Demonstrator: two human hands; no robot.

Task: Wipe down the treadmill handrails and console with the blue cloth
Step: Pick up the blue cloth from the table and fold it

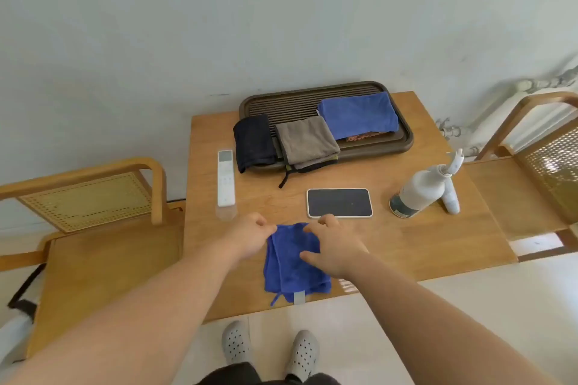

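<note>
A folded blue cloth (289, 269) lies at the near edge of the wooden table (438, 241), its tag hanging over the rim. My left hand (250, 236) pinches the cloth's far left corner. My right hand (334, 248) rests on its right side, fingers curled over the far edge and thumb pressed on the fabric. No treadmill, handrail or console is in view.
A brown tray (403, 141) at the back holds a second blue cloth (359, 116), a grey cloth (305, 139) and a black cloth (253, 141). A white remote (225, 178), a phone (339, 202) and a white spray bottle (422, 189) lie on the table. Wooden chairs (93, 247) flank it.
</note>
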